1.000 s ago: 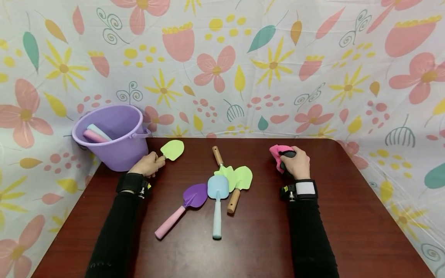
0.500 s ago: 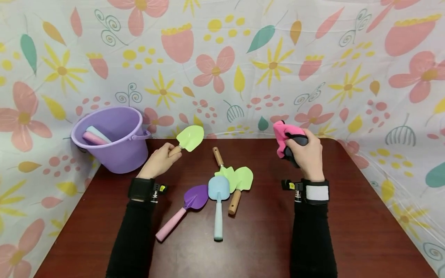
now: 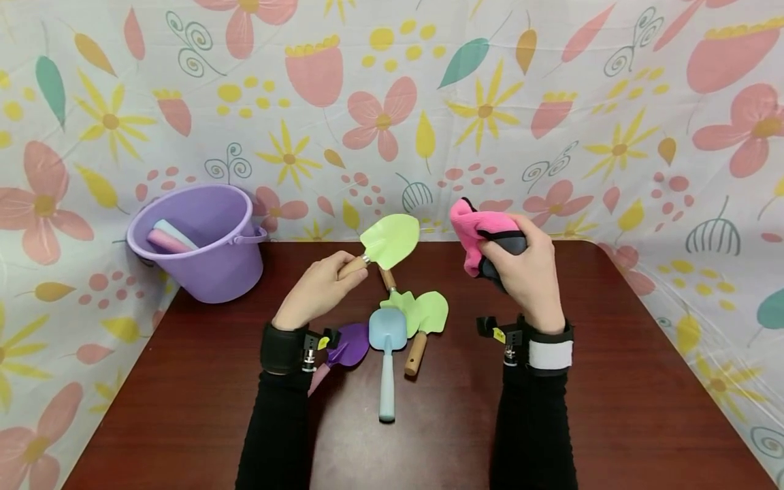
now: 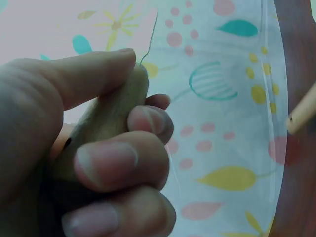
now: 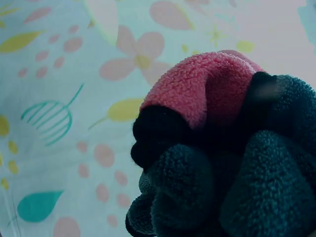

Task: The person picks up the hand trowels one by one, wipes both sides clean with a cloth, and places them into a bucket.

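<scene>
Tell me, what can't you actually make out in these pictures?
- Purple trowel: in the head view its pink handle is mostly hidden behind the left hand's wristband.
- Tools in the purple bucket: only two handle ends show; the bucket wall hides the rest.
- Pink and grey cloth: bunched in the right hand, so its full shape is unclear.

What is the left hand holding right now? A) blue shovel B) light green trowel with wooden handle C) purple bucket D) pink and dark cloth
B: the left hand grips the wooden handle of the light green trowel, lifted above the table; the pink and dark cloth is in the right hand.
</scene>
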Motion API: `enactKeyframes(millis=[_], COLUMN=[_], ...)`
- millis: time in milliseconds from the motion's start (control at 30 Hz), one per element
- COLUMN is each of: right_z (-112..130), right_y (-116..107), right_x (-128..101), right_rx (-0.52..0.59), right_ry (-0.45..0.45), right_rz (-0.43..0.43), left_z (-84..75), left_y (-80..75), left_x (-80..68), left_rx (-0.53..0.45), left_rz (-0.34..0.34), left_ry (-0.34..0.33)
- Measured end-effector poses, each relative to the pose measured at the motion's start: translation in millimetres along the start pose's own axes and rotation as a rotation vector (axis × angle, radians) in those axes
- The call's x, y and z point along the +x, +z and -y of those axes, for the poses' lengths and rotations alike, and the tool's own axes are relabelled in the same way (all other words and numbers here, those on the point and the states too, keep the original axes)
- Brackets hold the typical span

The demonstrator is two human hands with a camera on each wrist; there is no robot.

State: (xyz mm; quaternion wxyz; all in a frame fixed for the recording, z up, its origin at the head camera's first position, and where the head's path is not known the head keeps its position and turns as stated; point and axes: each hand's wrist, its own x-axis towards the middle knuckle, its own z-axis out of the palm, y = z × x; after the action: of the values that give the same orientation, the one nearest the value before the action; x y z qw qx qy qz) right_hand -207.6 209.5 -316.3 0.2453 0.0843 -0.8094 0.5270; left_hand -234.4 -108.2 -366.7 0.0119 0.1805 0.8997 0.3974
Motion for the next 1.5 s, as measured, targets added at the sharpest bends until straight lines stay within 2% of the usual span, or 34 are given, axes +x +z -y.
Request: enactKeyframes(millis=[200, 333, 567, 800, 1067, 1233, 1500], right_z=[-5.4, -5.3, -3.9, -3.7, 1.8, -0.3, -3.7], right_y=[14.6, 25.8, 47.4, 60.1, 69.8, 73.0, 76.2], right_x=[-0.5, -2.1, -4.4, -7.0, -7.5, -7.5, -7.6], right_rx=[-0.054, -0.093, -0.152, -0.201, -0.241, -0.245, -0.28], right_ry=[-0.053, -0.13, -0.252, -0.268, -0.246, -0.223, -0.175], right_rz=[0.02, 0.033, 0.069, 0.121, 0.164, 0.162, 0.108], left_z=[-16.8, -26.9, -37.4, -39.1, -42.5, -41.8, -42.2], left_y=[17.8, 28.2, 35.7, 41.4, 49.1, 49.1, 48.5], left_x=[-0.5, -2.7, -3.8, -2.2, 3.0, 2.8, 2.2], left_rx=[-0.095, -0.146, -0.134, -0.15, -0.089, -0.076, -0.057], left_rz=[-0.018, -0.054, -0.153, -0.163, -0.218, -0.246, -0.254], left_ry=[0.035, 0.075, 0.07, 0.066, 0.132, 0.171, 0.168])
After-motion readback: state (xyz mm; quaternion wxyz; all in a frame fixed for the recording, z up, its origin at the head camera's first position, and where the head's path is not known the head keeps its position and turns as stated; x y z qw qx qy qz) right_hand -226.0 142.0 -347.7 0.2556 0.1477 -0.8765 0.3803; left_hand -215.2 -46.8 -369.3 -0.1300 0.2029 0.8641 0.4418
